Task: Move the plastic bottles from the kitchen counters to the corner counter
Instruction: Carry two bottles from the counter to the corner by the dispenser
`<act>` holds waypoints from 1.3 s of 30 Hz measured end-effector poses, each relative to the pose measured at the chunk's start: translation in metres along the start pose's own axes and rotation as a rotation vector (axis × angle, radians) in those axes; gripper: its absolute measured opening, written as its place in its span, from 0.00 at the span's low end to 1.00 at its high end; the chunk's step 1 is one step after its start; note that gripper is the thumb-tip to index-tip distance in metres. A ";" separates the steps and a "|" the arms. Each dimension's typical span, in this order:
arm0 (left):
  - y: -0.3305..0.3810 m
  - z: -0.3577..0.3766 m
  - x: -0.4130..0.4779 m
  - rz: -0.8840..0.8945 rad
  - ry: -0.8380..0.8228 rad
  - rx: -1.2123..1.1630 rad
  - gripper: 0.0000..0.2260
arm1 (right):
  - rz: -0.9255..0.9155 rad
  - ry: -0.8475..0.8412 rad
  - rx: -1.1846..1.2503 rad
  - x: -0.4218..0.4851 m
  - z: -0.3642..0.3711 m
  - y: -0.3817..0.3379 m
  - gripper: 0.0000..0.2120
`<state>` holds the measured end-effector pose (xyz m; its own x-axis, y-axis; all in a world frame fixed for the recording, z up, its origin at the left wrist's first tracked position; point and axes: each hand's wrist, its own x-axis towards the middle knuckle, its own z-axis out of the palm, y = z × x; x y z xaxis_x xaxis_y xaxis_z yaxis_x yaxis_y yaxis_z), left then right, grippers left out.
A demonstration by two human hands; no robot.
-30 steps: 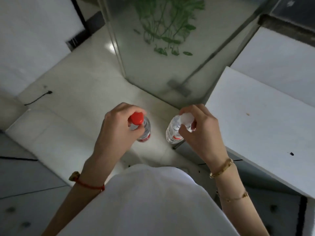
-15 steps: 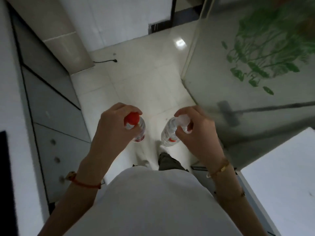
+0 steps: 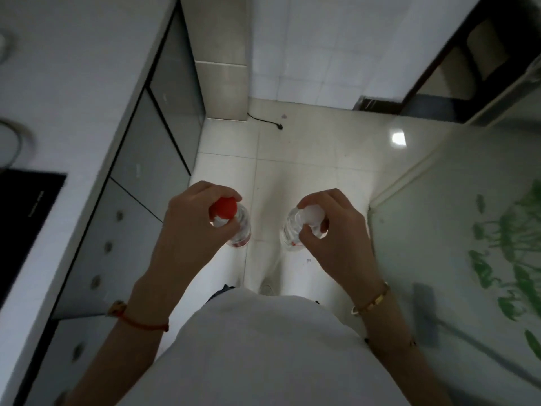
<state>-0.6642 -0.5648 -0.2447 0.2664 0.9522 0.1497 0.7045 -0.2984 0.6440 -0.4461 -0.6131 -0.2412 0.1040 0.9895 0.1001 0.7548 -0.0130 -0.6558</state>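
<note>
My left hand (image 3: 190,230) grips a clear plastic bottle with a red cap (image 3: 224,208) by its neck; the bottle hangs down over the floor. My right hand (image 3: 336,230) holds a second clear plastic bottle with a white cap (image 3: 313,214) the same way, its body pointing down. The two bottles are side by side in front of my chest, a hand's width apart. Fingers hide most of both necks.
A white counter (image 3: 73,92) with grey cabinet doors (image 3: 137,177) runs along the left, with a black cooktop (image 3: 23,218) and a sink rim (image 3: 14,139) on it. A glass door with a green plant print (image 3: 468,230) stands on the right. A black cable (image 3: 263,121) lies on the tiled floor (image 3: 307,159).
The view has swung left: the white counter on the right has left the frame, and the left counter with cabinets has come in. Both hands keep their bottles in the same pose.
</note>
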 end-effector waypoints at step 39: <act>-0.179 -0.091 0.428 -0.153 0.192 0.087 0.18 | -0.263 -0.102 0.015 0.527 0.120 -0.053 0.14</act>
<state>-0.7364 -0.0980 -0.2276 0.0282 0.9794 0.2001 0.7831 -0.1461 0.6045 -0.5091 -0.0739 -0.2430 -0.1604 0.9679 0.1936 0.7373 0.2479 -0.6285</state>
